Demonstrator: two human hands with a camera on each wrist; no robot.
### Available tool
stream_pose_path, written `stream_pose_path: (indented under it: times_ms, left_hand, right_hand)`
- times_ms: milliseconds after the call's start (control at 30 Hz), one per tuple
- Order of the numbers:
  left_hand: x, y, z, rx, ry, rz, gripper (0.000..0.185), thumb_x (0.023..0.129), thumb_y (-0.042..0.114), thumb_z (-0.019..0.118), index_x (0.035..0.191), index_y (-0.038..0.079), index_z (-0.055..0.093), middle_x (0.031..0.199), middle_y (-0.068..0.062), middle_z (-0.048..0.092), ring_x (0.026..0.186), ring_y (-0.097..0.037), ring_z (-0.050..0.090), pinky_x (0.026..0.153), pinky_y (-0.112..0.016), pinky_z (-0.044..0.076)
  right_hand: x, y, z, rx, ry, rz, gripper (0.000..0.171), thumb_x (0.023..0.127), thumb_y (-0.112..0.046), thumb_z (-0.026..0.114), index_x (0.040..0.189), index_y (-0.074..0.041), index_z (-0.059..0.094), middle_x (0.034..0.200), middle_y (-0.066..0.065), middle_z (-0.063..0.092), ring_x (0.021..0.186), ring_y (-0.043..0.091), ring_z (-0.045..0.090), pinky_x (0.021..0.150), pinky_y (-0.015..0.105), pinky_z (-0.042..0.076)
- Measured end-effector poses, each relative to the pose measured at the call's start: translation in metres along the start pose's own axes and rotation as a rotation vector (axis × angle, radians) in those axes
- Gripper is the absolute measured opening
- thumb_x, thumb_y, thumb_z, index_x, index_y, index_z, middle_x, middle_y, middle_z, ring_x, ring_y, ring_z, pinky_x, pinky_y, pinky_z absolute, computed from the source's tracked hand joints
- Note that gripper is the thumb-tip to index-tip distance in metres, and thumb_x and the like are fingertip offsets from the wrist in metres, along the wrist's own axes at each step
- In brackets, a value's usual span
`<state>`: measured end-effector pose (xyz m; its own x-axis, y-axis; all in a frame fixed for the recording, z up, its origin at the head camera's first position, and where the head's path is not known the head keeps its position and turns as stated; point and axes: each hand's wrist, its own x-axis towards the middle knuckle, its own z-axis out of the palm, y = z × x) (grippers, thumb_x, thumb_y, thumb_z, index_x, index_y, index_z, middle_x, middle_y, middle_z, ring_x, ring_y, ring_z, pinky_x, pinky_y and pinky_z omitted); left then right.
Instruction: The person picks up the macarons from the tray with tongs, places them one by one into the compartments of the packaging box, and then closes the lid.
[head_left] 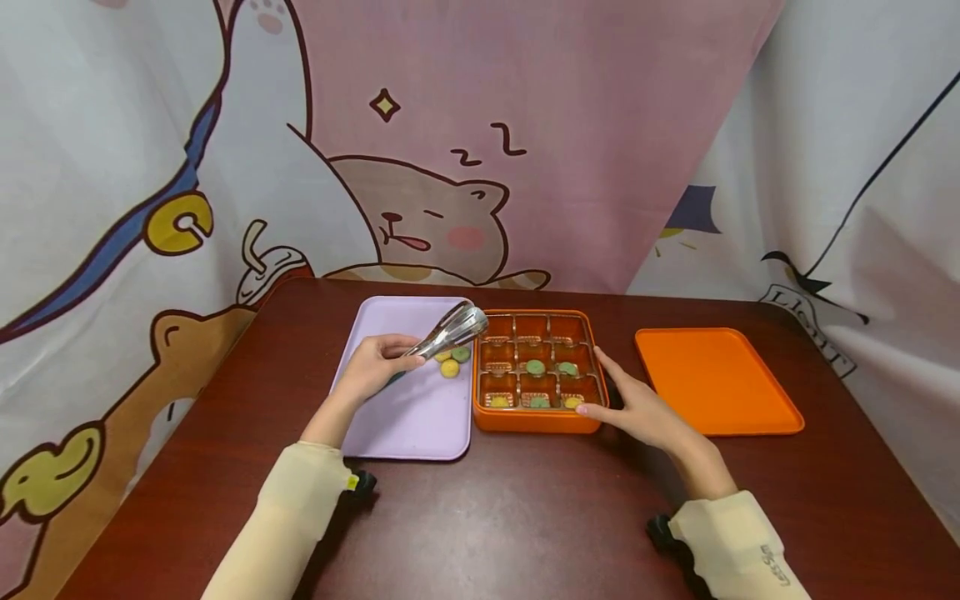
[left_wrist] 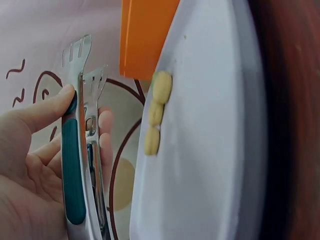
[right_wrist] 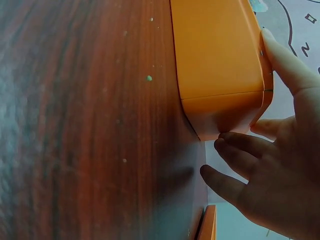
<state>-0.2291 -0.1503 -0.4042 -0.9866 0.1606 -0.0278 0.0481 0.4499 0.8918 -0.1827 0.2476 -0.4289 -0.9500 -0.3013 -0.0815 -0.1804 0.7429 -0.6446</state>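
Note:
My left hand (head_left: 372, 367) grips metal tongs (head_left: 452, 331) with a teal handle (left_wrist: 74, 165), their tips closed above the lilac tray (head_left: 408, 408). Three small round cakes (head_left: 452, 360) lie on that tray just under the tongs; the left wrist view shows them as yellow cakes (left_wrist: 156, 112) in a row. An orange box (head_left: 536, 371) with nine compartments stands beside the tray, with green and yellow cakes in several of them. My right hand (head_left: 633, 404) rests against the box's right front corner (right_wrist: 235, 107), thumb along the side and fingers loosely bent.
An orange lid (head_left: 716, 379) lies flat to the right of the box. All of this sits on a dark wooden table (head_left: 510, 517). A cartoon-print curtain (head_left: 450, 142) hangs close behind the table.

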Motion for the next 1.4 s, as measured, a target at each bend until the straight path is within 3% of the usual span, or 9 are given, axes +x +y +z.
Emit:
stream_pose_path:
  times_ms: [333,467,600,767,900,1133,1400]
  left_hand:
    - [-0.008,-0.032,-0.020,0.053,0.043,-0.084,0.042,0.082,0.025,0.074,0.116,0.003,0.065,0.109,-0.017,0.068,0.090,-0.013,0.063,0.072,-0.024,0.047]
    - [-0.010,-0.040,-0.031,0.057,0.050,-0.091,0.042,0.083,0.024,0.072,0.117,0.000,0.064,0.110,-0.019,0.067,0.092,-0.015,0.063,0.073,-0.024,0.047]
    - [-0.012,-0.047,-0.040,0.076,0.060,-0.139,0.043,0.084,0.024,0.071,0.118,-0.001,0.063,0.111,-0.020,0.067,0.094,-0.017,0.064,0.073,-0.024,0.047]
    - [-0.016,-0.055,-0.044,0.141,0.079,-0.190,0.041,0.082,0.021,0.073,0.114,-0.003,0.064,0.106,-0.020,0.068,0.084,-0.015,0.063,0.067,-0.025,0.046]
    - [-0.016,-0.058,-0.044,0.177,0.090,-0.186,0.040,0.079,0.018,0.075,0.111,-0.004,0.065,0.101,-0.020,0.070,0.077,-0.012,0.061,0.063,-0.026,0.045]
    - [-0.013,-0.052,-0.040,0.262,0.105,-0.176,0.035,0.077,0.016,0.077,0.108,0.001,0.067,0.101,-0.017,0.070,0.079,-0.017,0.061,0.062,-0.027,0.043]
    - [-0.012,-0.050,-0.040,0.332,0.118,-0.135,0.028,0.078,0.015,0.076,0.103,0.003,0.070,0.094,-0.013,0.072,0.066,-0.009,0.057,0.057,-0.026,0.041]
  right_hand:
    - [-0.003,0.002,0.007,0.035,-0.009,-0.005,0.099,0.083,-0.054,0.063,0.153,-0.022,0.001,0.155,0.018,0.017,0.136,0.044,0.026,0.101,0.066,0.025]
    - [-0.002,0.003,0.006,0.029,0.008,-0.026,0.099,0.083,-0.053,0.064,0.153,-0.020,0.003,0.155,0.018,0.018,0.135,0.044,0.027,0.101,0.066,0.025]
    - [-0.002,0.002,0.004,0.027,0.009,-0.019,0.099,0.083,-0.055,0.063,0.153,-0.022,0.001,0.155,0.018,0.018,0.136,0.043,0.026,0.101,0.066,0.025]
    - [-0.003,0.000,0.006,0.045,-0.008,-0.002,0.098,0.083,-0.054,0.063,0.152,-0.027,-0.001,0.155,0.018,0.018,0.136,0.043,0.026,0.101,0.066,0.025]
    - [-0.002,0.000,0.007,0.051,0.000,-0.013,0.097,0.083,-0.053,0.064,0.152,-0.026,0.001,0.155,0.017,0.017,0.137,0.043,0.025,0.101,0.066,0.024]
    - [-0.002,0.001,0.004,0.041,0.018,-0.024,0.097,0.084,-0.052,0.064,0.153,-0.024,0.001,0.155,0.018,0.017,0.136,0.044,0.025,0.101,0.066,0.024]
    - [0.001,0.001,0.002,0.039,0.018,-0.018,0.098,0.083,-0.052,0.064,0.153,-0.024,0.001,0.155,0.018,0.019,0.136,0.043,0.027,0.101,0.065,0.025]
